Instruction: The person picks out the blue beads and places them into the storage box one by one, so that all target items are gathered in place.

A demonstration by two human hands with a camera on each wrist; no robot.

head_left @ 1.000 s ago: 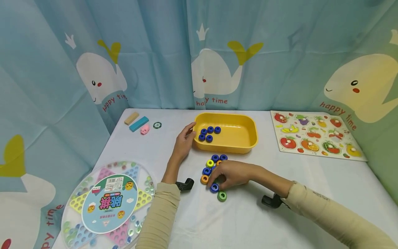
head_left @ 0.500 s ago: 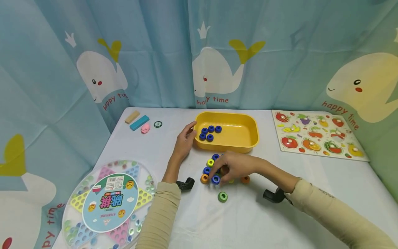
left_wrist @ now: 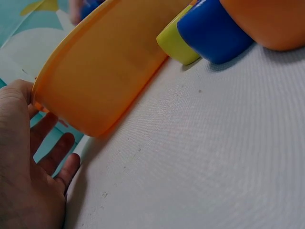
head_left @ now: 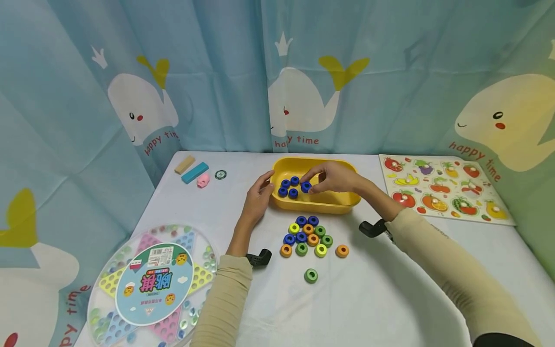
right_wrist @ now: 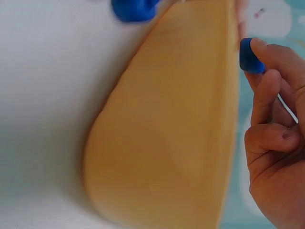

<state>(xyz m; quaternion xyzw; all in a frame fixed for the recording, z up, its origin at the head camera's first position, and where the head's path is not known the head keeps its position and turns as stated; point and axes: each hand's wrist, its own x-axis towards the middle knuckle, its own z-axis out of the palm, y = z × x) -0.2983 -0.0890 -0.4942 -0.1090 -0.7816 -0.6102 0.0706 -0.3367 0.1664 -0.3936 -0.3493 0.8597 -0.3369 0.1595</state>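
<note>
My right hand (head_left: pixel 336 177) pinches a blue ring-shaped bead (head_left: pixel 306 187) between thumb and fingertips, over the yellow tray (head_left: pixel 318 207). In the right wrist view, the pinched bead (right_wrist: pixel 250 57) shows above the tray's rim, with the other fingers bent. Several blue beads (head_left: pixel 293 193) lie in the tray's left part. My left hand (head_left: pixel 256 200) touches the tray's left end. In the left wrist view, that hand (left_wrist: pixel 40 157) has its thumb at the rim and loose fingers beside the outer wall. Blue, orange, green and yellow beads (head_left: pixel 313 240) lie in a group before the tray.
A green bead (head_left: pixel 310 275) lies apart, nearer the front. A Chinese checkers set (head_left: pixel 151 284) is at the left, and a fruit puzzle board (head_left: pixel 442 190) at the right. Two blocks (head_left: pixel 195 172), a pink pig (head_left: pixel 203 180) and a round chip (head_left: pixel 220 174) lie back left. Curtains hang behind.
My right hand has picked up a blue bead from the front of the group and carried it away from me, over the tray. My left hand stays at the tray's left end.
</note>
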